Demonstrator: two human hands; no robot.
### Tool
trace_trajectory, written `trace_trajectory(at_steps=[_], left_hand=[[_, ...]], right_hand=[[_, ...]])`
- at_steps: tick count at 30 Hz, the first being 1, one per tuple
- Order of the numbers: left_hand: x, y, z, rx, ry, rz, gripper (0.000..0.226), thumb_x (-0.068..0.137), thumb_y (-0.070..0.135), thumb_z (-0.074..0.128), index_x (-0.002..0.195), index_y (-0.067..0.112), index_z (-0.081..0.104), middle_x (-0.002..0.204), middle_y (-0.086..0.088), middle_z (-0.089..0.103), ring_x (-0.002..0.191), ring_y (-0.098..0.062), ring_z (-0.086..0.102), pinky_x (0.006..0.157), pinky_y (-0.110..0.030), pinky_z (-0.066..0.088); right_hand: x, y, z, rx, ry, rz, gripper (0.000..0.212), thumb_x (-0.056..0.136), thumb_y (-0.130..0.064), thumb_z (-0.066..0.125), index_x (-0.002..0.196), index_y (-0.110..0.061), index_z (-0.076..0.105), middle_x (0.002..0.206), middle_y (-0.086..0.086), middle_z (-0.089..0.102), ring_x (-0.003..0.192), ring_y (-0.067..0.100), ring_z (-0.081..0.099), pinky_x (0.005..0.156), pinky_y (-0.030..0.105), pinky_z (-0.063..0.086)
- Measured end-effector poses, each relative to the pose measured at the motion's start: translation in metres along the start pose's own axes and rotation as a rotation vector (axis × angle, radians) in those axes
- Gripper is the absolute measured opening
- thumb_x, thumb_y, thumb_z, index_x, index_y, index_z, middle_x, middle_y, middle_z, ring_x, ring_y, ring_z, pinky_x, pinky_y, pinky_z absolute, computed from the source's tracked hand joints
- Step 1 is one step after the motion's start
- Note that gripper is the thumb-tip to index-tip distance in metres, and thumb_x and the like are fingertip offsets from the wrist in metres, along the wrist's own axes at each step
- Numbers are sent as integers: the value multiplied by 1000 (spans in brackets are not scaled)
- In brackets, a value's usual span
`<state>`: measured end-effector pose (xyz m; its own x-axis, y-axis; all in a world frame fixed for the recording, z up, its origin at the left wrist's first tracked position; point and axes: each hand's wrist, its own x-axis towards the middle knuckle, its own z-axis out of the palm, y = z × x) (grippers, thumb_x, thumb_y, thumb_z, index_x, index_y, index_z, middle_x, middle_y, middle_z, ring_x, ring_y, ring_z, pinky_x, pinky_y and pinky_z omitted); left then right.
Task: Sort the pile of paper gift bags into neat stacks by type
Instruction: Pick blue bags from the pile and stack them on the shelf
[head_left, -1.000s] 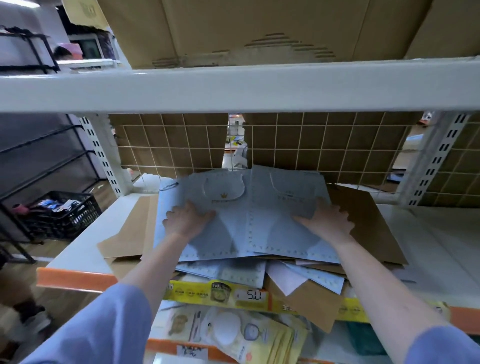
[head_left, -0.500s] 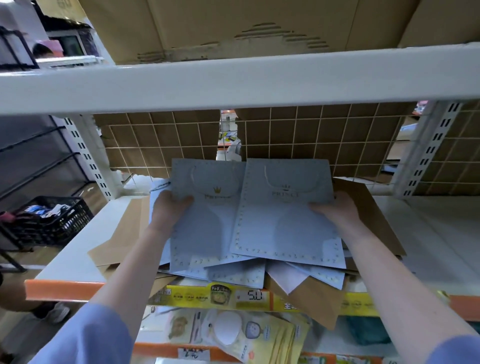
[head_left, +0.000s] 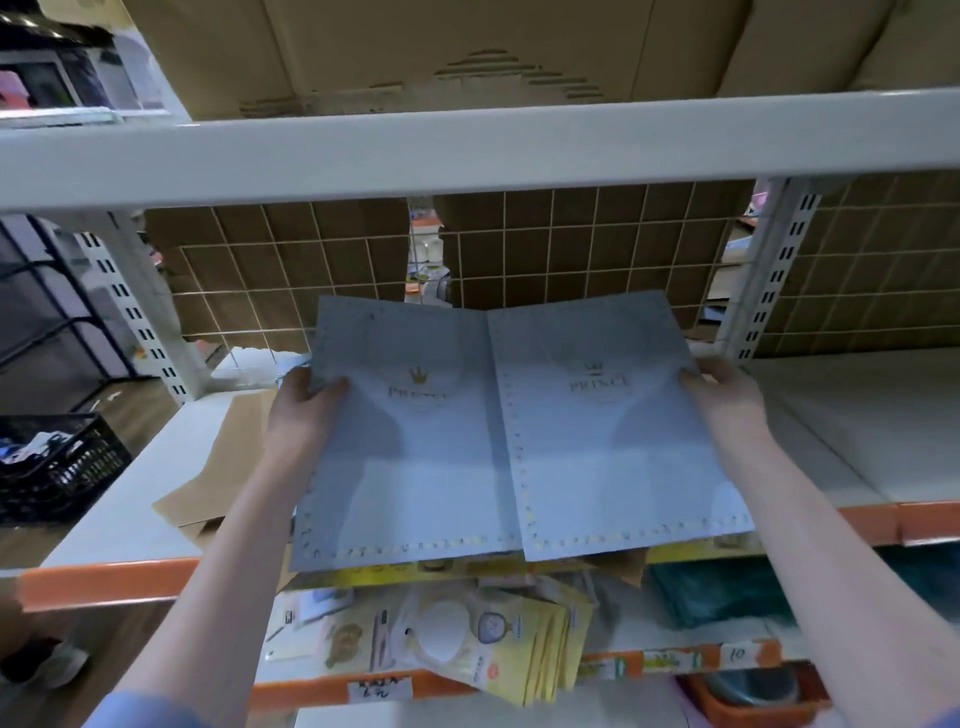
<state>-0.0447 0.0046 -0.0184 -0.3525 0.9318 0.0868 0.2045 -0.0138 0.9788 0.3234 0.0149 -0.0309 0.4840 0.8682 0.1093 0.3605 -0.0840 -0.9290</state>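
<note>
While both hands are raised in front of the shelf, the left hand (head_left: 306, 410) grips the outer left edge of 1 pale blue gift bag (head_left: 410, 447), thumb on its printed face, and the right hand (head_left: 727, 400) pinches the outer right edge of a 2nd blue bag (head_left: 613, 436) of the same print. The 2 bags lie flat side by side, crown logos facing up, their long axes running from the person toward the wire-grid back (head_left: 571, 249), and the right one's inner edge overlaps the left one along the middle seam. They are held clear above the white shelf board (head_left: 831, 415), hiding most of whatever lies beneath; only brown kraft bags (head_left: 218, 467) show on the board, to the left and a little below the left hand. The hands are well apart, each clamped on its own bag, so neither is nearer to the pair as a whole. Since both bags are the same type, the likely next step is to slide them together into 1 squared stack, which would mean bringing the hands toward each other along the short axis until the outer edges align, then laying the pair on bare board, of which the right side shows plenty.
</note>
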Motion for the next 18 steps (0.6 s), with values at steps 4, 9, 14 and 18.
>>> trace_trajectory(at_steps=[4,9,14,18], left_hand=[[-20,0,10,-66,-64,-18,14,80,30,62,93,31,61,98,3,68,93,-24,65,83,-41,54],[-48,17,55,-81,-101,49,16,93,14,53,108,19,51,99,-3,63,83,-21,60,66,-27,49],[-94,38,137,-139,-187,23,16,94,14,53,108,18,50,93,-4,64,76,-21,63,62,-32,49],[-139,50,223,-86,-269,12,29,91,17,56,113,-1,53,103,-20,65,79,-27,65,59,-33,52]], right_hand=[[-12,11,-33,18,61,-28,12,83,-33,56,88,-24,61,95,9,64,92,32,60,74,36,45],[-12,34,-86,-14,109,-4,14,87,-32,54,96,-23,61,88,6,61,89,32,58,75,38,47],[1,71,-172,-19,171,29,20,90,-26,53,94,-10,65,87,12,60,82,26,52,75,38,43],[25,121,-273,-87,219,48,14,87,-27,57,82,-15,62,80,8,56,79,27,49,66,32,34]])
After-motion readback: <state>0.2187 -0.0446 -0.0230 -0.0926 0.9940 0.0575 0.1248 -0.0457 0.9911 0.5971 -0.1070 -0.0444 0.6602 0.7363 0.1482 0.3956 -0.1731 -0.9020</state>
